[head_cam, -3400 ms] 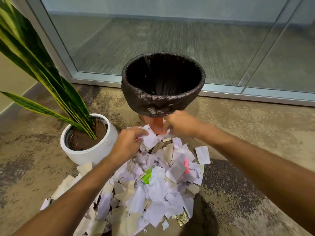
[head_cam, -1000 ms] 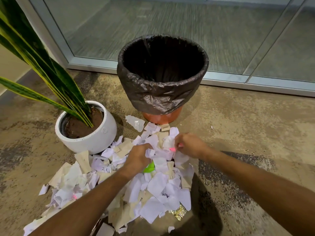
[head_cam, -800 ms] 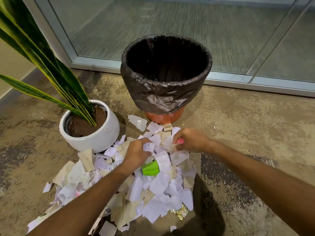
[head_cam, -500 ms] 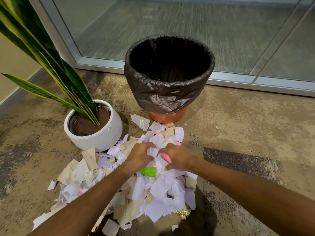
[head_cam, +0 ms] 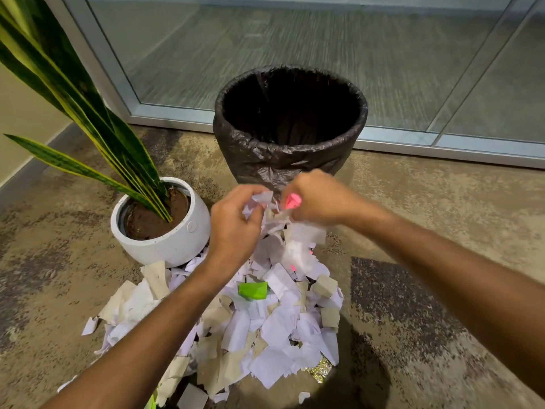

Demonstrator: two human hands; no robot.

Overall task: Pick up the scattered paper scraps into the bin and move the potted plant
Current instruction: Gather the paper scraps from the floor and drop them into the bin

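A pile of white, beige and coloured paper scraps (head_cam: 265, 329) lies on the floor in front of me. My left hand (head_cam: 233, 228) and my right hand (head_cam: 318, 197) together hold a bunch of scraps (head_cam: 275, 219), among them a pink one, lifted above the pile. Some scraps hang and drop from the bunch. Just beyond my hands stands the bin (head_cam: 290, 128), lined with a black bag, its inside dark. To the left a potted plant (head_cam: 162, 222) with long striped leaves sits in a white pot that touches the pile's edge.
A glass wall with a metal frame (head_cam: 442, 143) runs behind the bin. A beige wall (head_cam: 17, 119) stands at the far left. The mottled floor (head_cam: 442, 216) stretches out to the right of the bin and pile.
Both hands closed on a bunch of scraps in the pile and raised it toward the bin. The green scrap stayed on the pile.
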